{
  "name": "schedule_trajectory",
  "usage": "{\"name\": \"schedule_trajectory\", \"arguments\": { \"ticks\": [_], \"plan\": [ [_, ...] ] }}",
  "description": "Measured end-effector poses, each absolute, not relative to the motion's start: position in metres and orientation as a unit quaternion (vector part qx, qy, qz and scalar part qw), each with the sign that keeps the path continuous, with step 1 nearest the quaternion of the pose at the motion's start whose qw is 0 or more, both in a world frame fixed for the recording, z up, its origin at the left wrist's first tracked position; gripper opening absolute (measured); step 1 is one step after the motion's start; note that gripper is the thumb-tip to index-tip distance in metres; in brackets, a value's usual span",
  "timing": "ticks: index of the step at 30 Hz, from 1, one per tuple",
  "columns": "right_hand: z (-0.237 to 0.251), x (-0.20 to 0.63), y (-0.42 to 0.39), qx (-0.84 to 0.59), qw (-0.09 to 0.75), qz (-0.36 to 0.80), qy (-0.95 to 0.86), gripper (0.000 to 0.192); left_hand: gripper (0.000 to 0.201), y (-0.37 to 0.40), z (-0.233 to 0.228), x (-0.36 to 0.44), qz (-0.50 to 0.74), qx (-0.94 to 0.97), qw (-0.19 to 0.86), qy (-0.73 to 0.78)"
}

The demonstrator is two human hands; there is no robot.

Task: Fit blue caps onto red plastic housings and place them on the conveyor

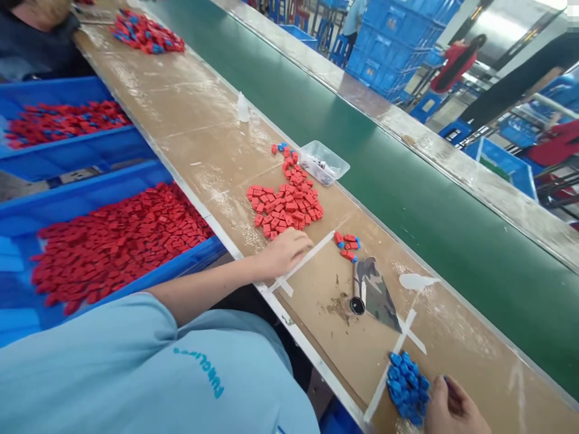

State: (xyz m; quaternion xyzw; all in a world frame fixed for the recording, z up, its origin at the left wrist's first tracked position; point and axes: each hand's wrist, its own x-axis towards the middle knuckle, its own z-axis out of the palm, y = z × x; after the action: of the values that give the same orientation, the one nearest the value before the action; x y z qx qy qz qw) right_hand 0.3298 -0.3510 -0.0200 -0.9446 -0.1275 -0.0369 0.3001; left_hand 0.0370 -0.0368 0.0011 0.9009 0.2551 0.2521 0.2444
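Observation:
My left hand (286,252) rests at the near edge of a pile of small red plastic blocks (289,208), its fingers curled together; whatever they may hold is hidden. At the lower right, my right hand (455,413) is closed in a pinch beside a heap of small blue plastic pieces (407,386). A bit of blue shows between its thumb and finger. Between my hands lie a few red blocks with blue ends (349,244). Near them is a camouflage-patterned piece (380,298) with a dark round-ended tube (357,304) at its side.
Blue crates of red parts (122,241) stand left of the bench. A clear plastic tub (323,163), a white bottle (243,108) and a white nozzled bottle (418,281) sit near the green conveyor belt (407,175). Another person's sleeve (36,42) shows top left.

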Motion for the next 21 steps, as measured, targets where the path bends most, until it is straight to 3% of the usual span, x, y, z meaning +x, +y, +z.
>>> {"name": "schedule_trajectory", "arguments": {
  "ticks": [4, 8, 12, 15, 21],
  "plan": [
    [-0.020, 0.309, -0.348, -0.878, 0.466, 0.008, -0.109, 0.056, 0.015, -0.011, 0.004, 0.025, 0.216, 0.877, 0.144, 0.405],
    [-0.015, 0.287, -0.335, -0.871, 0.482, 0.018, -0.098, 0.059, 0.004, 0.001, -0.003, 0.027, 0.208, 0.886, 0.133, 0.393],
    [-0.007, 0.269, -0.325, -0.861, 0.493, 0.031, -0.119, 0.061, 0.006, -0.002, -0.007, 0.029, 0.250, 0.883, 0.183, 0.352],
    [0.000, 0.258, -0.316, -0.845, 0.519, 0.033, -0.125, 0.061, 0.009, -0.012, -0.006, 0.030, 0.280, 0.842, 0.320, 0.333],
    [0.006, 0.244, -0.296, -0.825, 0.528, 0.089, -0.182, 0.050, 0.019, -0.048, -0.008, 0.043, 0.228, 0.520, 0.789, 0.235]
  ]
}}
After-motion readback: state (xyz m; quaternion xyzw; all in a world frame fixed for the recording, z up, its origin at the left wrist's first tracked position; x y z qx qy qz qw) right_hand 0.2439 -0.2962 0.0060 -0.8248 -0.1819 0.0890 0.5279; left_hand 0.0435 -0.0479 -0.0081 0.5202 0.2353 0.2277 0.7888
